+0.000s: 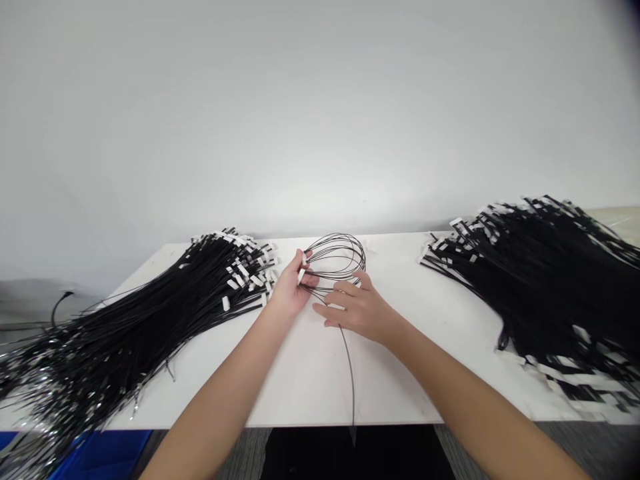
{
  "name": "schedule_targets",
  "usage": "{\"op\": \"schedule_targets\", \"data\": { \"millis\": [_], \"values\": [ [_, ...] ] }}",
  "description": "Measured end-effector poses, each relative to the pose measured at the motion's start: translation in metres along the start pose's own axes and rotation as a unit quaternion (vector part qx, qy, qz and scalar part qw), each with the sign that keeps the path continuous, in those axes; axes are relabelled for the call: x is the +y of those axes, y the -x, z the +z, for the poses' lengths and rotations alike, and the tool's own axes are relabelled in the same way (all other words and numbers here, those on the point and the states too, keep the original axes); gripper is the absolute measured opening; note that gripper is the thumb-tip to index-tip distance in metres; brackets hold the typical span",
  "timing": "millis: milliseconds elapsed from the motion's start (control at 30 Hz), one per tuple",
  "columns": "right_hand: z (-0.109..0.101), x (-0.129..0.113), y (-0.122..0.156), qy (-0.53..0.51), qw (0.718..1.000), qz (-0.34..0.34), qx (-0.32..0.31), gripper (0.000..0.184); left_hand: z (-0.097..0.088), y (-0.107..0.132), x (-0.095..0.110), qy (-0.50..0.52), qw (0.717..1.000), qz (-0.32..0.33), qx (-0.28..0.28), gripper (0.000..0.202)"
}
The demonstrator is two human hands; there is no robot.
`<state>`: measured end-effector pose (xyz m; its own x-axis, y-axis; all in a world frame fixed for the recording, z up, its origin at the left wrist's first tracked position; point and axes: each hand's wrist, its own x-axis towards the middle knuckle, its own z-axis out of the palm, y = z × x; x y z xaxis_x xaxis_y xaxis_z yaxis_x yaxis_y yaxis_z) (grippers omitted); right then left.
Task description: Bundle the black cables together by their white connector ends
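A few thin black cables are bent into a loop (336, 257) at the middle of the white table (310, 373). My left hand (293, 288) pinches the loop's left side, where small white tags sit. Just right of it, my right hand (357, 308) rests over the loop's lower strands with fingers curled on them. One loose cable tail (350, 373) runs from under my right hand toward the table's front edge.
A big fan of straight black cables with white tags (150, 313) covers the table's left side. A larger heap of the same (545, 293) lies at the right. A blue bin (100, 453) stands below left. A pale wall rises behind.
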<state>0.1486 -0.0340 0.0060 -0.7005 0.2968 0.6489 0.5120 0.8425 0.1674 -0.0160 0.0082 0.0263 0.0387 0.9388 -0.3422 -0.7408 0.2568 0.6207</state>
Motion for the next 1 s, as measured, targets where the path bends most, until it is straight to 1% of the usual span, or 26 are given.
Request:
{"op": "schedule_targets", "data": {
  "millis": [67,100,133,167,200,233,300,333,367,400,433,467,500,533,567,600,633,667,700,733,800,833,867,900,933,1000],
  "values": [
    [0.001,0.000,0.000,-0.066,0.997,0.038,0.025,0.010,0.001,0.000,-0.001,-0.013,1.000,-0.002,0.009,0.028],
    [0.001,0.001,0.000,-0.113,0.989,0.077,0.047,0.008,0.002,0.000,-0.002,-0.019,1.000,-0.001,0.015,0.028],
    [-0.001,0.003,-0.001,-0.171,0.974,0.130,0.069,0.008,0.002,0.000,-0.002,-0.023,1.000,0.002,0.018,0.029],
    [-0.002,0.005,-0.001,-0.237,0.947,0.195,0.095,0.010,0.002,0.000,-0.002,-0.025,0.999,0.005,0.019,0.029],
    [-0.005,0.008,-0.002,-0.304,0.905,0.268,0.129,0.012,0.002,-0.001,-0.002,-0.026,0.999,0.009,0.019,0.030],
    [-0.007,0.012,-0.002,-0.366,0.848,0.342,0.171,0.014,0.002,-0.001,-0.002,-0.028,0.999,0.013,0.020,0.030],
    [-0.013,0.023,-0.003,-0.452,0.711,0.464,0.272,0.018,0.001,-0.001,-0.002,-0.032,0.999,0.018,0.023,0.032],
    [-0.015,0.030,-0.002,-0.477,0.645,0.502,0.323,0.020,0.001,-0.001,-0.002,-0.035,0.999,0.019,0.024,0.032],
    [-0.018,0.037,-0.001,-0.492,0.586,0.528,0.369,0.021,0.001,-0.001,-0.003,-0.038,0.999,0.020,0.023,0.033],
    [-0.021,0.044,0.000,-0.502,0.536,0.545,0.404,0.023,0.001,-0.001,-0.003,-0.043,0.999,0.021,0.019,0.033],
    [-0.024,0.050,0.001,-0.510,0.494,0.556,0.432,0.026,0.001,-0.001,-0.004,-0.048,0.998,0.024,0.014,0.034],
    [-0.027,0.057,0.002,-0.517,0.459,0.562,0.455,0.028,0.001,0.000,-0.004,-0.054,0.998,0.028,0.008,0.035],
    [-0.031,0.062,0.004,-0.524,0.432,0.561,0.474,0.031,0.001,0.000,-0.005,-0.060,0.998,0.032,0.004,0.036],
    [-0.034,0.066,0.005,-0.533,0.411,0.554,0.489,0.033,0.001,0.001,-0.005,-0.066,0.997,0.035,0.001,0.036],
    [-0.038,0.069,0.006,-0.548,0.400,0.544,0.494,0.035,0.001,0.001,-0.006,-0.074,0.997,0.036,-0.002,0.037],
    [-0.041,0.070,0.007,-0.570,0.398,0.532,0.483,0.035,0.002,0.002,-0.006,-0.082,0.996,0.036,-0.004,0.038],
    [-0.044,0.069,0.007,-0.596,0.406,0.523,0.454,0.035,0.002,0.002,-0.007,-0.090,0.995,0.037,-0.007,0.039],
    [-0.046,0.066,0.007,-0.620,0.425,0.519,0.407,0.033,0.002,0.002,-0.008,-0.098,0.994,0.039,-0.009,0.039],
    [-0.046,0.062,0.006,-0.638,0.452,0.521,0.343,0.032,0.001,0.003,-0.008,-0.105,0.993,0.042,-0.011,0.039],
    [-0.046,0.056,0.004,-0.645,0.485,0.526,0.266,0.029,0.001,0.003,-0.009,-0.112,0.993,0.045,-0.011,0.039],
    [-0.041,0.041,0.000,-0.622,0.562,0.535,0.110,0.026,0.001,0.003,-0.010,-0.120,0.991,0.052,-0.009,0.039],
    [-0.037,0.034,-0.003,-0.597,0.601,0.529,0.046,0.025,0.000,0.003,-0.010,-0.123,0.991,0.053,-0.012,0.039],
    [-0.033,0.026,-0.006,-0.569,0.641,0.514,0.004,0.026,0.000,0.003,-0.011,-0.126,0.990,0.053,-0.017,0.040],
    [-0.028,0.020,-0.008,-0.542,0.679,0.496,-0.017,0.028,0.000,0.003,-0.011,-0.130,0.990,0.053,-0.024,0.040],
    [-0.024,0.014,-0.010,-0.516,0.709,0.479,-0.023,0.031,0.000,0.004,-0.012,-0.135,0.989,0.053,-0.032,0.039],
    [-0.018,0.007,-0.012,-0.471,0.756,0.455,-0.018,0.037,0.001,0.005,-0.013,-0.146,0.987,0.058,-0.046,0.038]
  ]
}}
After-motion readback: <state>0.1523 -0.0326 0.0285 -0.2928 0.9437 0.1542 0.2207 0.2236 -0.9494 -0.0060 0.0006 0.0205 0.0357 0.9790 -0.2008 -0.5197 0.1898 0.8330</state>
